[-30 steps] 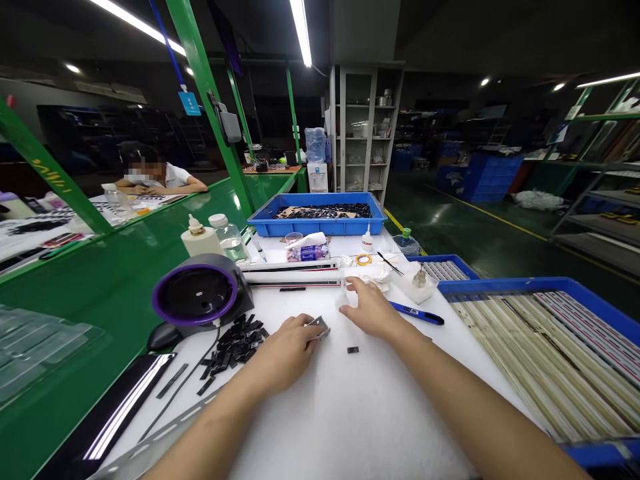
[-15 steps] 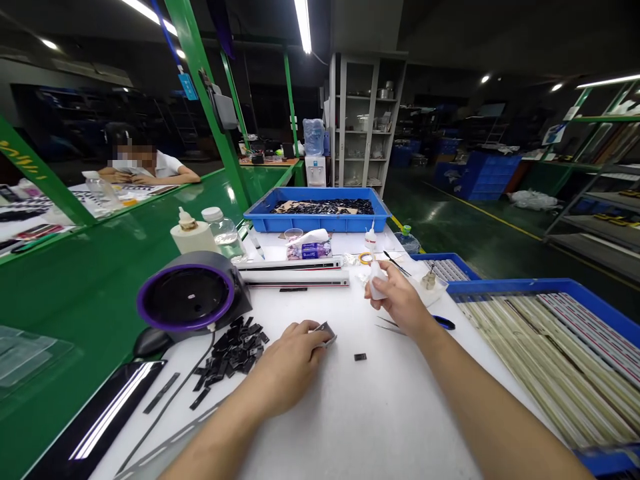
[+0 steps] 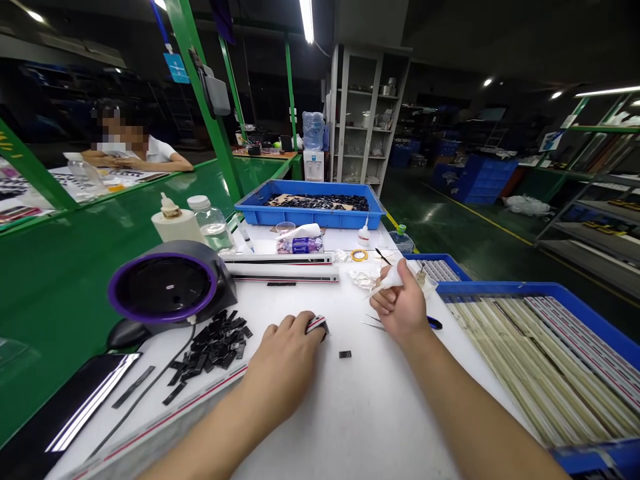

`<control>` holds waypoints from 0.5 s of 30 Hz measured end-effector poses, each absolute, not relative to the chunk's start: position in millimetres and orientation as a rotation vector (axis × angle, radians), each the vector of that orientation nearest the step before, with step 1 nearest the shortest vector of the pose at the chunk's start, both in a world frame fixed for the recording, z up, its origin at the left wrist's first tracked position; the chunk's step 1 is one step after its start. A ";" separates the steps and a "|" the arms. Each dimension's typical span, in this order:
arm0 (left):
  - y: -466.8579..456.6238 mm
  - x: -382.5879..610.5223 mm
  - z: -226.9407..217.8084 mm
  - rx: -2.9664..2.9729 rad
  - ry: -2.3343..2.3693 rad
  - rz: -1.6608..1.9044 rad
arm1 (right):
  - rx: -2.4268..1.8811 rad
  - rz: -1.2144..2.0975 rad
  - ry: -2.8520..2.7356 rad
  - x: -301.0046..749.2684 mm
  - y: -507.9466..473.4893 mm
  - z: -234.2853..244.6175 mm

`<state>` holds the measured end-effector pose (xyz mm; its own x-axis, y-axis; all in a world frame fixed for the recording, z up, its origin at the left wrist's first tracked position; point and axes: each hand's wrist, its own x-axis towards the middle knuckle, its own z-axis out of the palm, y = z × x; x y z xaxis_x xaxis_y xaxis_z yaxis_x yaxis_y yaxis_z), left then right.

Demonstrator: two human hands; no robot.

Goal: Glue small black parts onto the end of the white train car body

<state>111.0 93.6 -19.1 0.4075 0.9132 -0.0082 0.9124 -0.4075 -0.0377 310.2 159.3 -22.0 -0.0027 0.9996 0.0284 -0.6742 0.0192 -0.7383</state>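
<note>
The left hand [image 3: 285, 350] lies palm-down on the white table [image 3: 360, 413], fingertips pinching the end of a long strip [image 3: 317, 325]. The right hand [image 3: 403, 308] is raised, wrist bent, fist wrapped around a small white bottle [image 3: 391, 280], seemingly a glue dropper, nozzle pointing left.

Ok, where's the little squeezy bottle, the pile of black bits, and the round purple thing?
Squeezy bottle [image 3: 391, 279], head view, on its white body above the right hand.
Black bits [image 3: 215, 340], head view, middle of the pile.
Purple-ringed device [image 3: 163, 288], head view, on its dark round face.
</note>
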 end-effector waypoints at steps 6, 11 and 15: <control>91.7 112.5 -25.7 -2.612 -1.757 0.033 | -0.940 0.894 -1.232 293.7 137.1 -33.1; 92.2 112.3 -29.6 -2.617 -1.747 -0.016 | -1.019 0.702 -1.537 287.5 129.5 -40.4; 91.5 110.2 -31.7 -2.628 -1.732 -0.045 | -1.057 0.629 -1.592 286.5 131.8 -44.7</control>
<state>110.2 91.5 -31.7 0.3940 0.9189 0.0205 0.9187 -0.3944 0.0208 286.5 131.8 -44.7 -0.0326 0.8760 0.4812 0.3104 0.4665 -0.8283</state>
